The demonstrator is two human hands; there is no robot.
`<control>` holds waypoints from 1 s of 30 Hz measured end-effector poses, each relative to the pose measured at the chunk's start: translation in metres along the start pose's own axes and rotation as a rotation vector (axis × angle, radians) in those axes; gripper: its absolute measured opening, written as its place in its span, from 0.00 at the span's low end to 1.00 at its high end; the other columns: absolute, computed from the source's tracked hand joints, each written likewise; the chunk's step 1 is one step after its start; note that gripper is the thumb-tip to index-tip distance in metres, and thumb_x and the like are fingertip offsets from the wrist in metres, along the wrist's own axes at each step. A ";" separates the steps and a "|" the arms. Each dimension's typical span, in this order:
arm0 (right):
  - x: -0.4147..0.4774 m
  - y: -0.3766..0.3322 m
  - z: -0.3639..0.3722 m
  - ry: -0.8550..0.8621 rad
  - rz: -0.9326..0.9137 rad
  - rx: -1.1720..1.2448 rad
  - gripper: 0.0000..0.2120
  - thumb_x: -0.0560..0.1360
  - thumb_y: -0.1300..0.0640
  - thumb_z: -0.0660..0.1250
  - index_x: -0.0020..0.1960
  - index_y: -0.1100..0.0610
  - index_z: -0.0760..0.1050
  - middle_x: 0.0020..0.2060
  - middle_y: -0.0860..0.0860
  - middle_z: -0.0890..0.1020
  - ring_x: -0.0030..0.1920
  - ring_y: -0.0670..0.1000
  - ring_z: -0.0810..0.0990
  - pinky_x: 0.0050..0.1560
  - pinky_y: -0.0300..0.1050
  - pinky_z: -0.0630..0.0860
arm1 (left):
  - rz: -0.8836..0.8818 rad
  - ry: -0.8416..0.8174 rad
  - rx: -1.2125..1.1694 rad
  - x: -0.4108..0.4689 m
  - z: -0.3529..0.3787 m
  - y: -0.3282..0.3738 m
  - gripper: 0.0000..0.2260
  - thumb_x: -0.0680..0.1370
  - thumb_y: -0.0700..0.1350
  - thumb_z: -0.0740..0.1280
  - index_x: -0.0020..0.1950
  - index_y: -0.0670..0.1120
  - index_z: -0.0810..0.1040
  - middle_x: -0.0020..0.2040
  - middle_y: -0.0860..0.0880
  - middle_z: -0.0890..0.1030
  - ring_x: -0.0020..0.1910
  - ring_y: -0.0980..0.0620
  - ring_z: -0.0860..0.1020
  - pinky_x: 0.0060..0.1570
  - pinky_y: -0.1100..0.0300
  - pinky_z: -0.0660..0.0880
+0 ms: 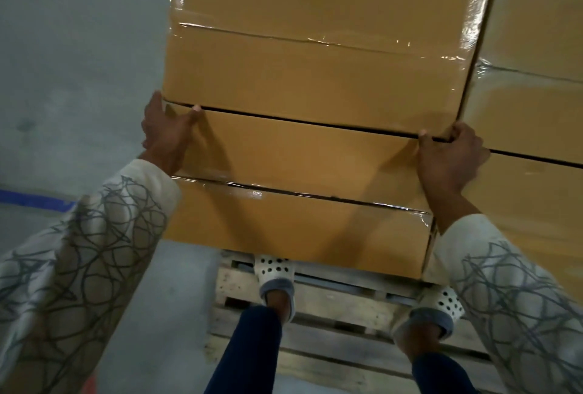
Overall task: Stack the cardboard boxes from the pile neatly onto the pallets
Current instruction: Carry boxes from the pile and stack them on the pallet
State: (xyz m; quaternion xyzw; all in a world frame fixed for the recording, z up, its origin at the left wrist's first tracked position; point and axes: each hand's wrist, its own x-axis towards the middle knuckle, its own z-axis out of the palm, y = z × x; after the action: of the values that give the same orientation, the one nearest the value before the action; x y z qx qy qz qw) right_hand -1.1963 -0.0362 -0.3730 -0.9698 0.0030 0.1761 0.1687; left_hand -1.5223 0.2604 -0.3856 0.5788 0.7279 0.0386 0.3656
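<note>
Gripping the top cardboard box (315,46) at its two near bottom corners, right on the seam above the middle box (299,157). Left hand (167,131): thumb on the seam, fingers wrapped round the box's left side. Right hand (448,157): fingers curled round the right corner, tucked into the gap beside the neighbouring stack (536,78). Both look like firm holds.

The top box sits third high, over the middle box and the bottom box (299,229), at the left edge of the wooden pallet (331,299). The person's feet stand on the pallet's bare near edge.

Progress: two stacks side by side, touching or nearly so. This box looks placed, or close to it, and roughly flush. Probably squaring up, then letting go. Source pile not in view, so can't tell how many boxes are left. Near edge of the pallet is unfilled.
</note>
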 end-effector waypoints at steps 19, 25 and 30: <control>-0.006 0.015 -0.003 0.038 0.096 0.206 0.29 0.70 0.51 0.78 0.70 0.49 0.79 0.61 0.47 0.85 0.62 0.52 0.81 0.66 0.43 0.74 | -0.024 -0.018 -0.307 0.025 0.001 -0.027 0.39 0.60 0.55 0.83 0.71 0.54 0.78 0.62 0.57 0.83 0.60 0.60 0.82 0.63 0.59 0.78; -0.006 0.007 -0.012 0.061 0.169 0.100 0.25 0.71 0.49 0.79 0.67 0.45 0.81 0.61 0.46 0.85 0.63 0.51 0.81 0.62 0.41 0.71 | -0.028 -0.004 -0.400 0.024 0.013 -0.028 0.34 0.68 0.42 0.82 0.73 0.49 0.76 0.62 0.55 0.82 0.59 0.62 0.81 0.62 0.63 0.78; -0.001 0.009 -0.019 0.016 0.051 -0.038 0.20 0.72 0.49 0.79 0.62 0.49 0.84 0.58 0.53 0.85 0.59 0.57 0.82 0.58 0.44 0.73 | -0.026 -0.007 -0.370 0.025 0.013 -0.028 0.35 0.68 0.41 0.81 0.74 0.46 0.74 0.65 0.52 0.82 0.62 0.59 0.81 0.62 0.63 0.78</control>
State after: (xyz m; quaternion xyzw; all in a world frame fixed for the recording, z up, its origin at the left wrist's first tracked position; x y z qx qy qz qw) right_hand -1.1911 -0.0504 -0.3592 -0.9738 0.0255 0.1727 0.1455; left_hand -1.5395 0.2679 -0.4205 0.4923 0.7146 0.1653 0.4688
